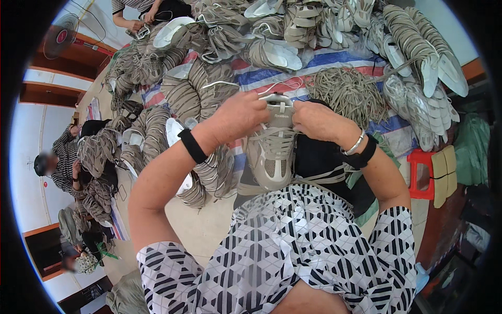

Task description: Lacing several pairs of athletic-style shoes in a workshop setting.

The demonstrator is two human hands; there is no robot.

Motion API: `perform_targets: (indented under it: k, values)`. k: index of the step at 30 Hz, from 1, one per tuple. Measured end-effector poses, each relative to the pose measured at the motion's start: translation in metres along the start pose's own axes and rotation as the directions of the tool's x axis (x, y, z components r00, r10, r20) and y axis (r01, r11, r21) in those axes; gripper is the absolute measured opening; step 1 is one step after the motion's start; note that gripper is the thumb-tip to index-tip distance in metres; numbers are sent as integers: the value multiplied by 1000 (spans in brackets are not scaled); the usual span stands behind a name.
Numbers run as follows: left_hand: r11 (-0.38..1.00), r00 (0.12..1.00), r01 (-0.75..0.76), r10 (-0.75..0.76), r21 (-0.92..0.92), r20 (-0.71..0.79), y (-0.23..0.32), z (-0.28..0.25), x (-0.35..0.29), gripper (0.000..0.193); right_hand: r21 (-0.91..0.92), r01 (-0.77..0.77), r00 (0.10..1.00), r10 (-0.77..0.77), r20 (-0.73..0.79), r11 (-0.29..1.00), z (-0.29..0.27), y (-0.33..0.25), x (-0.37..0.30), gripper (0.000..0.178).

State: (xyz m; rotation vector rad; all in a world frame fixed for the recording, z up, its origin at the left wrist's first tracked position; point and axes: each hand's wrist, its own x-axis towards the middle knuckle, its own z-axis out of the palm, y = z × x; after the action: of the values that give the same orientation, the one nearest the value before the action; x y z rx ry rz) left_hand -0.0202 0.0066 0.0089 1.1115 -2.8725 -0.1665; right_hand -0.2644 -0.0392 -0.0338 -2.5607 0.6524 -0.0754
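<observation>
A beige-grey shoe upper (270, 157) with crossed laces rests on my lap, its toe toward me. My left hand (241, 116) is closed at the left side of its collar, fingers pinched together. A pale shoelace (222, 83) sticks out beyond these fingers, and a thin loop of it lies past the collar. On the other side, my right hand (321, 120) pinches the collar edge beside the tongue (282, 116). The fingertips of both hands are partly hidden, and the inside of the upper shows white between them.
Stacked shoe uppers (180, 94) lie ahead and to the left, more (413, 47) at the far right. A heap of loose laces (345, 94) sits on a striped sheet (334, 60). A red stool (420, 174) stands at right. Other people (65, 157) work at left and far ahead.
</observation>
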Motion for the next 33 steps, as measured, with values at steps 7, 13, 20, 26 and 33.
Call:
perform_targets:
  k: [7, 13, 20, 26, 33]
  values:
    - [974, 989, 136, -145, -180, -37, 3, 22, 2, 13, 16, -192, 976, 192, -101, 981, 15, -16, 8, 15]
    - [676, 654, 164, -620, -719, -434, 1, -20, 23, 10, 893, -44, 923, 361, -135, 447, -38, -31, 26, 17]
    - [629, 652, -208, -481, -749, -585, 45, -124, 21, 18, 638, 359, 857, 30, -515, 681, -105, -108, 9, 12]
    - [342, 929, 136, -371, -930, -1, 45, -63, 7, 41, 633, 474, 796, 9, -605, 612, -84, -107, -18, 9]
    - [-248, 850, -98, -524, -964, 49, 38, -17, -13, 19, 715, 594, 650, 303, -696, 368, -58, -58, -55, 23]
